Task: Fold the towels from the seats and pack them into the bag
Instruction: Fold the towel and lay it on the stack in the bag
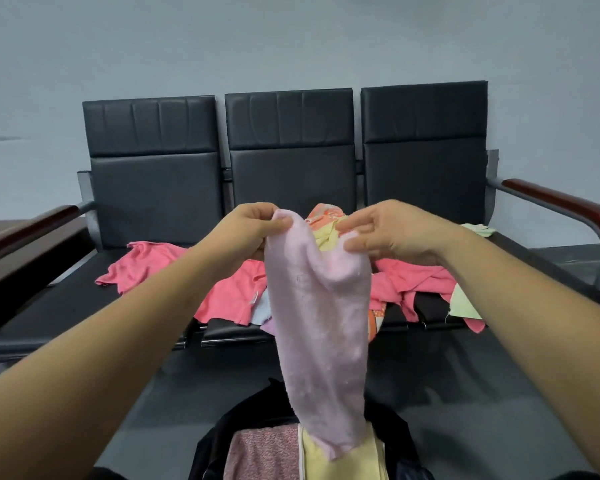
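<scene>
Pinching hanging pale-pink terry towel (317, 306) between left hand (245, 233) and right hand (390, 232), mid-fold; next, probably halving it before packing into black fabric bag (219, 434).

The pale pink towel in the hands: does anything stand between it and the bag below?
Nothing visible does. The pale pink towel hangs over the open black bag, above folded towels already inside.

A nubby matt cloth towel (317, 327), smooth faintly glossy black leather-look seats (155, 188), and glossy wooden armrests (561, 202).
</scene>
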### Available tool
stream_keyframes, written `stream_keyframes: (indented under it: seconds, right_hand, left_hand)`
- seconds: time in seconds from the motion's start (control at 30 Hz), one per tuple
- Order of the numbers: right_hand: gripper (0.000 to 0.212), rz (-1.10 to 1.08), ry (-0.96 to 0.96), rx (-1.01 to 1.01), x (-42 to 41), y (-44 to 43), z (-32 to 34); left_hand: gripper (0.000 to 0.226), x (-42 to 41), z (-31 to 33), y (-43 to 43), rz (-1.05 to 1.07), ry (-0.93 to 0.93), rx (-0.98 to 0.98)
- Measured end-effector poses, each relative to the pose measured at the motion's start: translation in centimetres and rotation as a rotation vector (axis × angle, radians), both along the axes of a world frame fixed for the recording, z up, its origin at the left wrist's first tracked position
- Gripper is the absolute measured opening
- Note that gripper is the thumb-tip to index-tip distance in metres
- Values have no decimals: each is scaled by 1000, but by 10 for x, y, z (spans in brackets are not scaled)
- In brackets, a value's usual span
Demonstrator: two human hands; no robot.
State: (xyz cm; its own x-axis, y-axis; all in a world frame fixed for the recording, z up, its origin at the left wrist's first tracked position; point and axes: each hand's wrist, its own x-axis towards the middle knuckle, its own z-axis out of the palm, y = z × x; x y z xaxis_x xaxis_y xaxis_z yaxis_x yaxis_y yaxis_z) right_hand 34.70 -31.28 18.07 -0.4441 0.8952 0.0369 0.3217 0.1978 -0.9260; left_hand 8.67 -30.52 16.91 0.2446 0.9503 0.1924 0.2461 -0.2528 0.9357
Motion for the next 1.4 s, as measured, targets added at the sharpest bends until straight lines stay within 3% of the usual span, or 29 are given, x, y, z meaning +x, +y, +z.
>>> stream_keyframes:
  seconds: [0.1, 0.17, 0.23, 0.33, 0.37, 0.43, 0.5, 0.57, 0.63, 0.73, 0.83, 1.0, 1.07, 1.17, 1.23, 1.33, 1.4]
  right_hand:
    - [22, 129, -248, 4, -7, 1, -6]
    - [15, 169, -208, -27, -11, 6, -15]
    - [11, 167, -22, -71, -13, 11, -24]
    - [14, 75, 436, -114, -12, 21, -31]
    - [19, 49, 556, -123, -11, 24, -33]
    - [22, 16, 676, -131, -10, 27, -34]
    - [17, -12, 701, -137, -11, 30, -35]
    - [17, -14, 697, -158, -12, 32, -39]
    - [17, -7, 668, -187, -14, 36, -48]
    - [14, 16, 610, -221, -18, 39, -67]
    - [16, 13, 634, -253, -15, 45, -82]
    - [20, -156, 584, -277, 1, 65, -104]
    - [17, -275, 582, -319, 6, 71, -118]
    - [17, -374, 727, -470, 3, 77, -134]
    - [39, -309, 788, -599, -3, 76, -139]
    - [80, -130, 607, -680, -15, 69, -145]
    - [81, 5, 514, -681, -21, 62, -148]
  left_hand:
    - [33, 2, -4, 5, -3, 9, -12]
    - [30, 3, -10, 9, 11, -17, -13]
    - [26, 4, -19, 15, 6, -85, -28]
    - [15, 0, -43, 19, -112, -330, -91]
    - [24, -1, -54, 19, -193, -334, -133]
    - [33, 0, -81, 18, -310, -65, -183]
    - [21, 3, -109, 19, -286, 187, -142]
    - [14, 9, -129, 22, -207, 124, -135]
    - [39, 18, -143, 19, -252, -47, -190]
    - [73, 36, -158, 19, -314, -120, -273]
    - [60, 41, -164, 28, -251, -143, -425]
    - [54, 28, -161, 39, -343, 39, -593]
    - [47, 24, -156, 40, -318, -41, -594]
    - [50, 29, -143, 39, -193, -292, -619]
    - [47, 34, -135, 40, -140, -485, -660]
    - [37, 35, -124, 39, -166, -700, -707]
    - [34, 33, -117, 37, -195, -773, -720]
